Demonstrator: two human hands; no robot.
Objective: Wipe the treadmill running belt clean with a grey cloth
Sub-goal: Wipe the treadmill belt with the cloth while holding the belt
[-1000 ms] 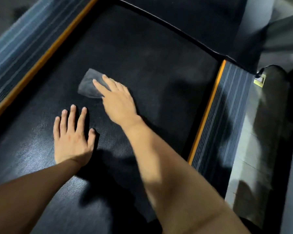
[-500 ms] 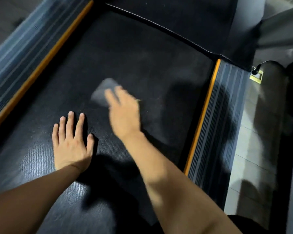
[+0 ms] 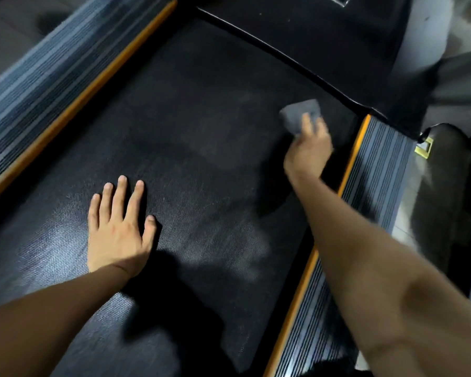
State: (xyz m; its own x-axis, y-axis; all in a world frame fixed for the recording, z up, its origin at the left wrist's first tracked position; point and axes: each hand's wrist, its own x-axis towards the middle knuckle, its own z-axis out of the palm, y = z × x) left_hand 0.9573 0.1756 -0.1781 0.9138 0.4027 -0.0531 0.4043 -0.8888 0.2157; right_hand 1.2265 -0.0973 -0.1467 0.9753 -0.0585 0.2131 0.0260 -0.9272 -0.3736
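Right hand [image 3: 307, 148] presses the grey cloth [image 3: 299, 114] at the running belt's [image 3: 201, 131] far-right corner, unwiped belt lying leftward; left hand [image 3: 119, 227] flat, fingers straight, bracing.

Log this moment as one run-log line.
step: wiping belt | right hand: pressing cloth, far right corner | left hand: flat on belt

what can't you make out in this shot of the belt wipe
Head view, the only one:
- Right hand: motion-blurred, so its hold on the cloth is unclear.
- Cloth: its near part lies under the fingers.
- Belt: dark, with arm shadows over the near part, so leftover dust there cannot be judged; its near end is cut off by the bottom edge.
- Belt under the left hand: covered by the flat palm.
- Yellow tag at right: too small to read.
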